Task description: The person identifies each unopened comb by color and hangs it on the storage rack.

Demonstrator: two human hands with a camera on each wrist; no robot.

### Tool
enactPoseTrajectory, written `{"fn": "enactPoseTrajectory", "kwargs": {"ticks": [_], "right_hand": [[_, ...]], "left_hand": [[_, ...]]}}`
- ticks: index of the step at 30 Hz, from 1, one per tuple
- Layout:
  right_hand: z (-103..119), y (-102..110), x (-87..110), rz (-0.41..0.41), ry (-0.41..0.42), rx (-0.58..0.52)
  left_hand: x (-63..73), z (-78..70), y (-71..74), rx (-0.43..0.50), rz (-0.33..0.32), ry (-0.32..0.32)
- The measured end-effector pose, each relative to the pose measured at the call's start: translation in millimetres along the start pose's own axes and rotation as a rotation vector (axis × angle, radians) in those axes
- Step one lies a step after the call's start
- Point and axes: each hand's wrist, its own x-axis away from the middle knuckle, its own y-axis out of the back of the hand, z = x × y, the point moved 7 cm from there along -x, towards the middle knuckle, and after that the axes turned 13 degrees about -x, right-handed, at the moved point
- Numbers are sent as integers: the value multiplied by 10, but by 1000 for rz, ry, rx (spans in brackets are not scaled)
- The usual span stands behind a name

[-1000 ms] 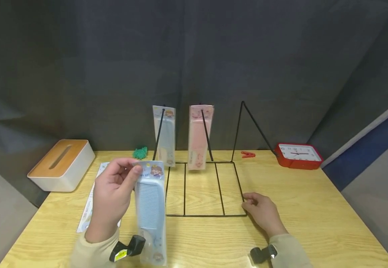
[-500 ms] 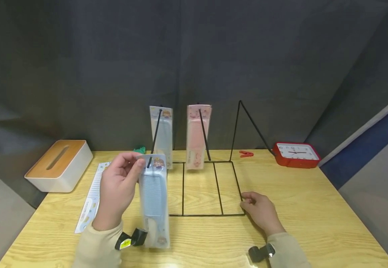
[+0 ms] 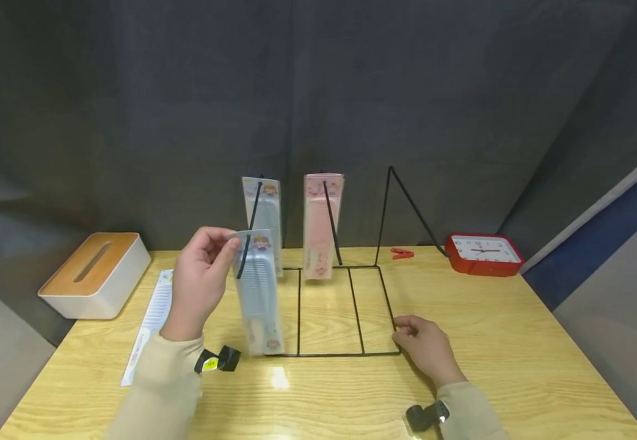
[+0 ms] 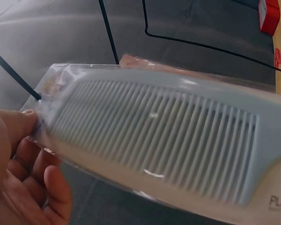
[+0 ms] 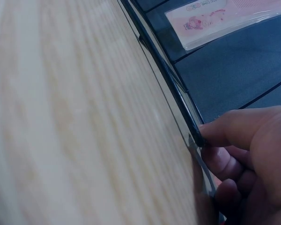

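In the head view my left hand (image 3: 200, 275) pinches the top left edge of a packaged pale blue comb (image 3: 259, 287). A prong of the black wire display rack (image 3: 329, 354) passes through the top of that package, its tip out in front. The left wrist view shows the thumb (image 4: 19, 125) on the card beside the prong. Behind it, a second packaged blue comb (image 3: 270, 226) hangs from the rack, and a packaged pink comb (image 3: 318, 232) hangs to its right. My right hand (image 3: 428, 348) holds the rack's front right corner between thumb and fingers.
A tissue box (image 3: 95, 275) with a wooden lid stands at the left. Another comb package (image 3: 150, 324) lies flat, partly behind the left forearm. A red clip (image 3: 402, 253) and a red clock (image 3: 484, 254) lie at the back right. One bare prong (image 3: 417, 211) rises at the rack's right.
My left hand has moved the blue comb package up and away from me, and the prong now passes through its top. The right hand stays at the rack's corner.
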Motion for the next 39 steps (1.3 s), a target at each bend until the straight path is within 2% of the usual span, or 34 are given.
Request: {"fn": "enactPoseTrajectory", "kwargs": {"ticks": [13, 30, 39], "right_hand": [[-14, 1, -3, -6, -1, -1], [-7, 0, 31, -8, 3, -7], [-8, 1, 26, -11, 1, -18]], "left_hand": [[-323, 110, -119, -126, 45, 44], [-712, 240, -252, -173, 100, 98], [-938, 311, -321, -233, 135, 165]]}}
